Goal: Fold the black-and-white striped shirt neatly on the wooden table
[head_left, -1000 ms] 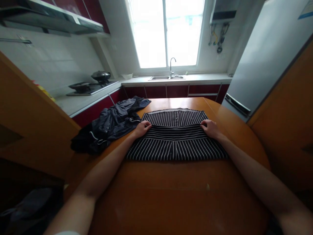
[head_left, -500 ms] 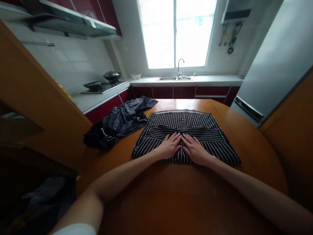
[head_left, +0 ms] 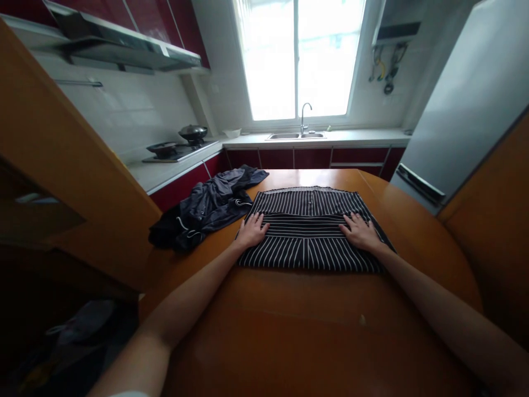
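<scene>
A black shirt with white stripes (head_left: 308,251) lies folded flat on the wooden table (head_left: 289,331). Small buttons show near its far part, and a band with stripes running sideways crosses its middle. My left hand (head_left: 252,230) rests flat on the left end of that band, fingers spread. On the right end lies my right hand (head_left: 362,232), also flat with its fingers apart. Neither hand grips the cloth.
To the left, a crumpled heap of dark clothing (head_left: 212,198) sits at the table's edge. Beyond are a stove with pans (head_left: 193,132), a sink (head_left: 285,136) under the window, and a fridge (head_left: 467,99) at right.
My hands have slid apart from the middle of the shirt, left hand to the left end and right hand to the right. The sideways band looks smoother now.
</scene>
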`<control>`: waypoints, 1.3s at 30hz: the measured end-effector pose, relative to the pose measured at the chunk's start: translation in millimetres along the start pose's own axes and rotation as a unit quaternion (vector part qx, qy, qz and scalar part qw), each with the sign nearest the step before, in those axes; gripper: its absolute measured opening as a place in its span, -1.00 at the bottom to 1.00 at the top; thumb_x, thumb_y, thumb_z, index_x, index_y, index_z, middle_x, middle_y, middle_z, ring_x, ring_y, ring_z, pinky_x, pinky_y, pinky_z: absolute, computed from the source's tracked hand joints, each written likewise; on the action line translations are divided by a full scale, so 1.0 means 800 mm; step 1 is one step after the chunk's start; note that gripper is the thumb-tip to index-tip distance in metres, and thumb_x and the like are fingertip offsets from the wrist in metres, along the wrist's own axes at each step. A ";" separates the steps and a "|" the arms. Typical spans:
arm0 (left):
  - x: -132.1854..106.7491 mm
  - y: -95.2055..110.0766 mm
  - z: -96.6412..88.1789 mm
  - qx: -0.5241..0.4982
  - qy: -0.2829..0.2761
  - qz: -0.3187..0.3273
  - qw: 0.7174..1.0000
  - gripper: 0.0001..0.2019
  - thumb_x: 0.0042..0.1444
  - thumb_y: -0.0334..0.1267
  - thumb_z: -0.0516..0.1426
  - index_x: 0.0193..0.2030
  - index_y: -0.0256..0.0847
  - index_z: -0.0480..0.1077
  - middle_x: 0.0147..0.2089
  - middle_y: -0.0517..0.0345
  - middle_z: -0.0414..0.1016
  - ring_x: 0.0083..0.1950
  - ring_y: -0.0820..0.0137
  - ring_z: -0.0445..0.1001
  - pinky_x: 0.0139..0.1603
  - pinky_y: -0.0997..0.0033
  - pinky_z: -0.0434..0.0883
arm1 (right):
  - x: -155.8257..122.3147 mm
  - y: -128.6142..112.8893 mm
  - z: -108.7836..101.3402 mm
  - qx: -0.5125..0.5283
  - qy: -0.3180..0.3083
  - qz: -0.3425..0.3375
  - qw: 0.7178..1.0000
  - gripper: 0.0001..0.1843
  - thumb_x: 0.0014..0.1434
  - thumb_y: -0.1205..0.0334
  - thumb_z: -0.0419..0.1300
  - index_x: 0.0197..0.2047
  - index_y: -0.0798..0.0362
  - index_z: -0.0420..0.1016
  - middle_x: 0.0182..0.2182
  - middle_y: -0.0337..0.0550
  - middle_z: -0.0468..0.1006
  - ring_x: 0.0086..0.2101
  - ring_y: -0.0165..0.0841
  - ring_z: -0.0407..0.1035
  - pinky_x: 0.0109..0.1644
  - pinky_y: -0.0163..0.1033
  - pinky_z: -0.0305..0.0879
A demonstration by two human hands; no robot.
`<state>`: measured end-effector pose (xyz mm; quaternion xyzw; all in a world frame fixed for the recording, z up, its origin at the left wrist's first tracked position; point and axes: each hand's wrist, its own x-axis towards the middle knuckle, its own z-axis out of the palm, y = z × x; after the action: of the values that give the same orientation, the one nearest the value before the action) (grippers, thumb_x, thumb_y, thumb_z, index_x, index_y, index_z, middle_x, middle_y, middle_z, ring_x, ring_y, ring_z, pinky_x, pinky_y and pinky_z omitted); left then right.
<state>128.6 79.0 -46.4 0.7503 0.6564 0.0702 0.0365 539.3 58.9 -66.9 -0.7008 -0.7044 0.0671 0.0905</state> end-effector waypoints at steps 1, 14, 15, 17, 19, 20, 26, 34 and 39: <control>0.001 -0.003 0.001 -0.003 0.005 -0.003 1.000 -0.37 0.40 0.08 -0.20 0.48 -0.21 0.08 0.54 -0.13 -0.06 0.55 0.02 -0.09 0.46 -0.21 -0.10 | 0.002 0.007 -0.002 0.004 0.001 0.016 1.000 -0.23 0.40 -0.20 -0.25 0.49 0.08 0.06 0.48 0.08 -0.09 0.44 -0.06 -0.23 0.43 0.31 -0.29; -0.029 0.078 -0.023 -0.030 0.016 0.267 0.963 -0.43 0.41 0.04 -0.10 0.49 -0.08 0.07 0.53 0.00 0.01 0.55 0.12 -0.10 0.49 -0.11 -0.09 | -0.023 -0.023 -0.026 0.008 0.122 -0.066 0.990 -0.42 0.41 0.08 -0.12 0.38 0.17 0.25 0.45 0.16 0.03 0.44 -0.06 -0.20 0.43 0.27 -0.24; -0.037 0.092 -0.020 -0.042 -0.001 0.300 0.953 -0.41 0.42 0.07 -0.12 0.50 -0.05 0.04 0.54 0.04 -0.01 0.56 0.15 -0.12 0.50 -0.08 -0.11 | -0.030 -0.039 -0.022 0.023 0.111 -0.111 0.987 -0.42 0.41 0.06 -0.11 0.39 0.12 0.25 0.45 0.10 0.04 0.44 -0.11 -0.20 0.44 0.23 -0.24; -0.049 0.111 -0.012 -0.055 -0.035 0.330 0.942 -0.41 0.42 0.11 -0.15 0.51 0.01 0.00 0.55 0.08 -0.05 0.56 0.17 -0.15 0.50 -0.09 -0.14 | -0.044 -0.066 -0.011 0.049 0.071 -0.187 0.979 -0.40 0.41 0.01 -0.09 0.41 0.05 0.21 0.46 0.02 0.03 0.44 -0.17 -0.20 0.45 0.17 -0.23; -0.049 0.115 -0.007 -0.059 -0.060 0.327 0.941 -0.41 0.43 0.12 -0.16 0.51 0.04 -0.01 0.55 0.10 -0.05 0.56 0.16 -0.15 0.50 -0.12 -0.13 | -0.053 -0.083 0.001 0.063 0.026 -0.224 0.972 -0.38 0.42 -0.03 -0.09 0.43 0.02 0.18 0.47 -0.01 0.01 0.44 -0.19 -0.20 0.46 0.15 -0.24; -0.043 0.111 -0.007 -0.060 -0.061 0.321 0.943 -0.41 0.42 0.12 -0.15 0.51 0.03 0.00 0.55 0.09 -0.04 0.56 0.15 -0.14 0.49 -0.12 -0.11 | -0.054 -0.088 0.005 0.066 0.008 -0.229 0.971 -0.38 0.42 -0.05 -0.10 0.44 0.02 0.17 0.47 -0.01 0.00 0.44 -0.19 -0.20 0.46 0.16 -0.25; 0.045 0.043 -0.029 -0.078 0.017 0.253 0.964 -0.46 0.31 0.02 0.07 0.33 -0.20 0.33 0.34 -0.12 0.34 0.35 0.08 0.31 0.36 0.10 0.22 | -0.017 -0.060 -0.017 0.056 -0.023 -0.146 0.987 -0.33 0.39 0.02 -0.03 0.49 0.01 0.03 0.48 0.05 -0.09 0.45 -0.09 -0.27 0.42 0.32 -0.24; 0.100 -0.009 -0.011 -0.177 0.005 0.226 0.958 -0.57 0.21 0.14 0.07 -0.29 -0.19 0.52 -0.27 0.09 0.49 -0.20 0.28 0.45 -0.05 0.30 0.40 | 0.054 0.012 -0.043 0.083 0.015 -0.142 0.986 -0.68 0.24 0.15 0.20 0.03 0.01 0.57 0.04 -0.02 0.57 0.07 -0.14 0.41 0.20 0.00 0.27; 0.101 -0.011 -0.015 -0.203 -0.011 0.213 0.956 -0.46 0.24 0.21 -0.05 -0.48 -0.20 0.39 -0.48 0.21 0.37 -0.37 0.38 0.33 -0.27 0.42 0.29 | 0.066 0.017 -0.037 0.161 0.036 -0.162 0.973 -0.76 0.28 0.17 0.10 -0.22 0.08 0.57 -0.24 -0.07 0.62 -0.21 -0.26 0.46 -0.05 -0.23 0.34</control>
<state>128.6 160.0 -31.3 0.8504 0.4524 0.1998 0.1793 559.0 111.2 -39.7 -0.5552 -0.7848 0.1388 0.2377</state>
